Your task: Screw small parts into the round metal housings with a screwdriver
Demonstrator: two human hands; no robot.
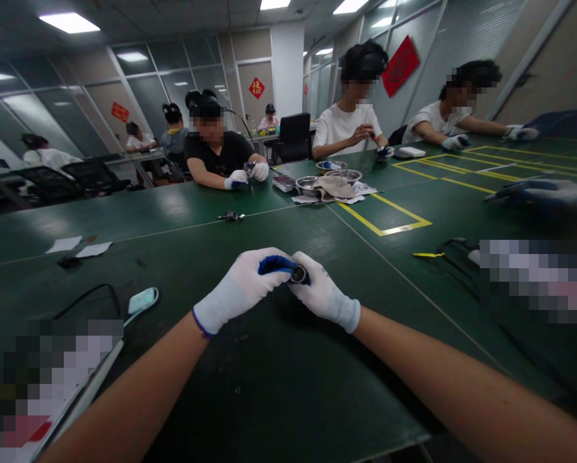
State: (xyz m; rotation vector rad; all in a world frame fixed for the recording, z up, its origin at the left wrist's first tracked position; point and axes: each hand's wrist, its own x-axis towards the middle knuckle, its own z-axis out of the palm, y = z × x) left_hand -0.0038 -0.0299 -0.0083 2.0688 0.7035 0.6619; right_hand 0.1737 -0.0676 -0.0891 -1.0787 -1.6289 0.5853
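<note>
A dark cylindrical part (pixel 298 274) with a round, ring-like open end is held above the green table, close to the middle of the view. My right hand (pixel 323 289), in a white glove with a blue palm, wraps around its side. From the other side, my left hand (pixel 249 283), gloved alike, has curled fingers and thumb closed at the part's rim. Most of the part is hidden by the gloves, so its exact kind does not show. Several tiny rings (pixel 237 390) lie on the table below my left wrist.
Metal bowls (pixel 308 186) and a beige cloth (pixel 335 188) lie ahead. A small metal part (pixel 231 216) sits beyond my hands. At left are a pale device (pixel 143 300) with a cable and paper pieces (pixel 94 249). Co-workers sit across; a blurred gloved hand (pixel 549 196) is at right.
</note>
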